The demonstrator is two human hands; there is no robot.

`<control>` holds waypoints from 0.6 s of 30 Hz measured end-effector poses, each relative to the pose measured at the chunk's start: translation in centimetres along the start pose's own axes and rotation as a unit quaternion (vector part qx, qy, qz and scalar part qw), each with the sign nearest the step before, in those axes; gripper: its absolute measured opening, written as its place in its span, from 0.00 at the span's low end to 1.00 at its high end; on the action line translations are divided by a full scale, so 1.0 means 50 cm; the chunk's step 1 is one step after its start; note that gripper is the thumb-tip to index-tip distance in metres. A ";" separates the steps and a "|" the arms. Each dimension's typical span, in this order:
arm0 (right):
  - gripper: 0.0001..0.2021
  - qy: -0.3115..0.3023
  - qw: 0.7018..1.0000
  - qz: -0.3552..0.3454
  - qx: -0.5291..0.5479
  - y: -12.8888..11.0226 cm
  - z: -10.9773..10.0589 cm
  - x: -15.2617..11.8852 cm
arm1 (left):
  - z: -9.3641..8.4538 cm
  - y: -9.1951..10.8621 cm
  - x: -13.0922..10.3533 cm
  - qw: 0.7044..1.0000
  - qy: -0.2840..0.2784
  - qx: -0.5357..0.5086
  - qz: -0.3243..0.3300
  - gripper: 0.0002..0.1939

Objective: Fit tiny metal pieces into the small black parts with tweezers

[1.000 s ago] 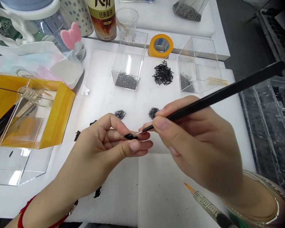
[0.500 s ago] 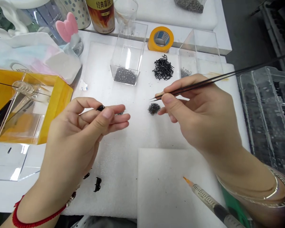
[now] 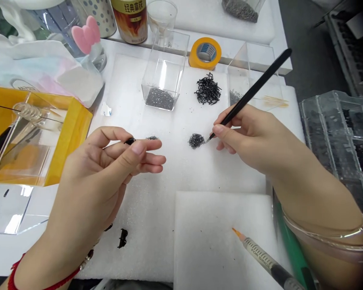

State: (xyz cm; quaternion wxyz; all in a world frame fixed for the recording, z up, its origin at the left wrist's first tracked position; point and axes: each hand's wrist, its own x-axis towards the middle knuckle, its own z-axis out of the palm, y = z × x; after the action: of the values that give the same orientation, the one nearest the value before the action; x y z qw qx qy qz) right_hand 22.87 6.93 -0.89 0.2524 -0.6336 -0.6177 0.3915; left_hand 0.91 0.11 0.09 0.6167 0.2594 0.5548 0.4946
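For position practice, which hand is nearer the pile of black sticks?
Right. Right hand: just below and right of the pile; left hand: farther off, below and left.

In our right hand (image 3: pixel 249 139) we hold black tweezers (image 3: pixel 250 93), tip at the right edge of a small dark pile (image 3: pixel 196 141). Left of that pile, our left hand (image 3: pixel 99 173) pinches a black piece (image 3: pixel 129 141). Beyond the pile lie black sticks (image 3: pixel 208 89) and a tape roll (image 3: pixel 205 63); nearer us, a syringe (image 3: pixel 261 254).
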 end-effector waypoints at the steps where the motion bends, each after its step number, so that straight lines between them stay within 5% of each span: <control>1: 0.05 -0.004 1.000 -0.004 0.001 0.002 0.000 0.000 | 0.000 0.001 -0.001 1.000 -0.001 0.001 -0.005 0.07; 18: 0.04 0.006 0.999 -0.018 -0.031 -0.003 -0.001 -0.008 | -0.002 0.003 -0.003 1.000 0.003 0.010 -0.008 0.07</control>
State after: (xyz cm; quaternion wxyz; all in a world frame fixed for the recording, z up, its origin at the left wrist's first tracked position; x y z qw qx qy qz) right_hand 22.84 6.57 -0.65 0.2433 -0.6328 -0.6391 0.3633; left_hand 0.77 0.00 0.26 0.6164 0.2598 0.5636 0.4846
